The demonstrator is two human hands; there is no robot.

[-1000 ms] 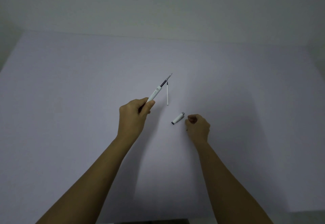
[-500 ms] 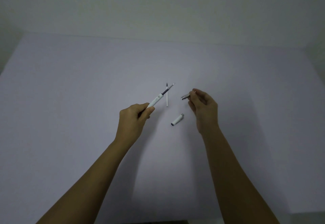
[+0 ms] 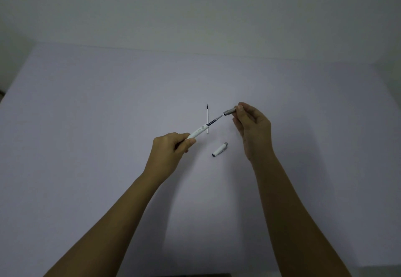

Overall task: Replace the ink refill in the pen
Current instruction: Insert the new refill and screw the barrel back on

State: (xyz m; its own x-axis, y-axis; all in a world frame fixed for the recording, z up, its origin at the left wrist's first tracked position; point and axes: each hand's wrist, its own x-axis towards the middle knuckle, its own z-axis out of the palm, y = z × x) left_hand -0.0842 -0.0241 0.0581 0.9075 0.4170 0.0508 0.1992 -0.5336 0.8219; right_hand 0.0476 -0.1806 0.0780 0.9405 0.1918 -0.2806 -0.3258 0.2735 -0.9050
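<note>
My left hand (image 3: 168, 149) grips the white pen barrel (image 3: 198, 133), which points up and to the right. A dark refill (image 3: 214, 120) sticks out of the barrel's open end. My right hand (image 3: 252, 126) pinches a small grey tip piece (image 3: 230, 111) between fingertips, and the refill's point meets that piece's open end. A second, white refill (image 3: 207, 120) lies flat on the table just behind the barrel. The white pen cap (image 3: 219, 149) with a grey end lies on the table between my hands.
The work surface is a pale lavender table (image 3: 86, 124) whose far edge meets a plain wall. Both forearms reach in from the bottom of the view.
My right hand rose from beside the cap with the grey tip piece and brought it to the refill's point. My left hand lowered the barrel slightly toward it.
</note>
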